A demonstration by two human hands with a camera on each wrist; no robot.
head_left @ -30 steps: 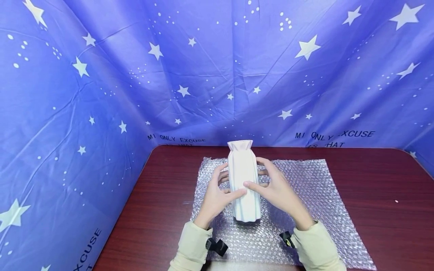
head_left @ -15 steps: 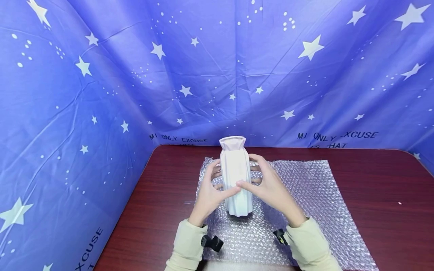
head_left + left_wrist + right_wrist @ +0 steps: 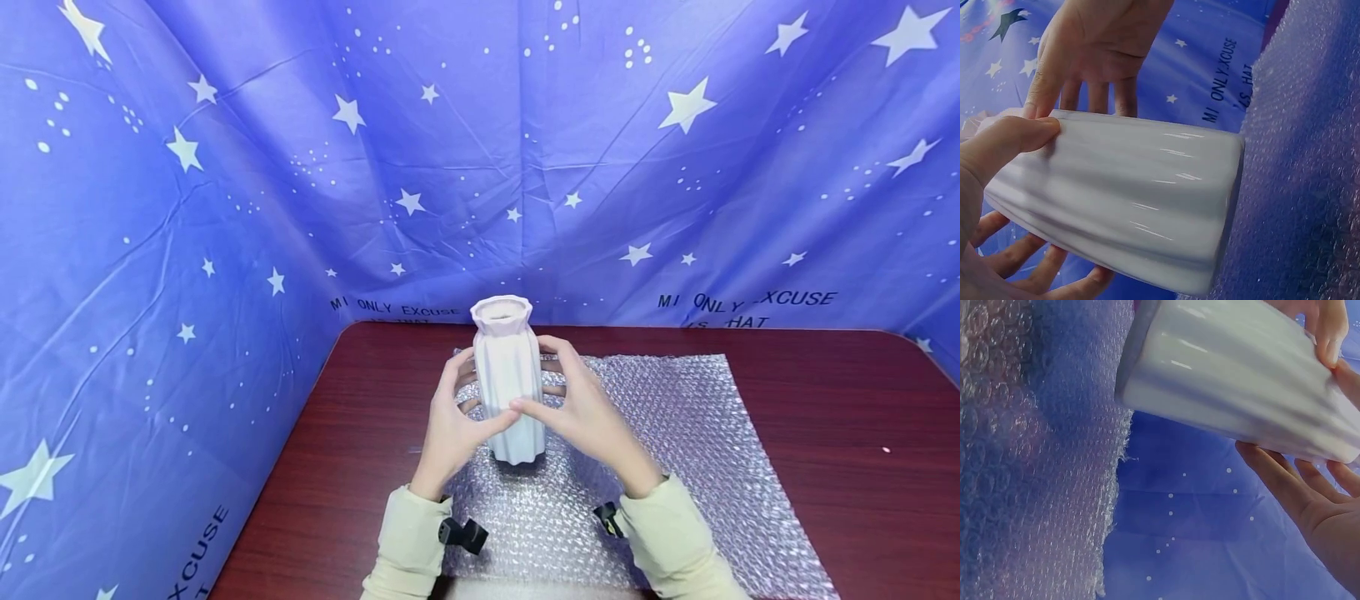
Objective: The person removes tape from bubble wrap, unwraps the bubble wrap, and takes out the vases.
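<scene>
A white fluted vase (image 3: 510, 367) with a pinched neck and wavy rim stands nearly upright between both hands in the head view. My left hand (image 3: 454, 417) grips its left side, thumb across the front and fingers curled behind. From the other side my right hand (image 3: 588, 412) holds it the same way, its thumb tip meeting the left one. Glossy lower ribs of the vase (image 3: 1141, 194) fill the left wrist view. In the right wrist view, fingers of the right hand (image 3: 1310, 500) lie along its side. The bubble wrap (image 3: 660, 450) spreads beneath the vase.
The dark red wooden table (image 3: 360, 433) shows on both sides of the wrap. A blue star-patterned curtain (image 3: 480, 167) hangs behind and along the left. A tiny white speck (image 3: 886, 450) lies at the right. Black straps (image 3: 462, 535) sit by the sleeve cuffs.
Both hands have moved the vase left and a little farther back. Its top has tipped so that the mouth opening now shows.
</scene>
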